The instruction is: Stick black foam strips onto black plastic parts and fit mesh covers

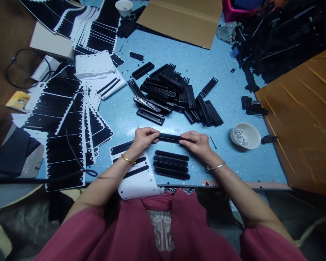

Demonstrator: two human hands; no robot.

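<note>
Between both hands, level above the blue table, is a long black plastic strip-shaped piece (169,138). My left hand (145,140) pinches its left end, and my right hand (197,144) grips the right end with thumb and fingers. Just below lie several similar black pieces (171,164), stacked in a neat row. Left of them, partly under my left wrist, is a white backing sheet (137,183) with a few black adhesive strips on it. Beyond my hands sits a loose heap of black plastic parts (176,90), some with a mesh pattern.
A white bowl (245,135) of small metal pieces stands at right, near a brown cardboard box (301,119). Stacked sheets of black strips (66,152) and a cable (67,134) cover the left. Flat cardboard (180,21) and another bowl (124,7) lie at the back.
</note>
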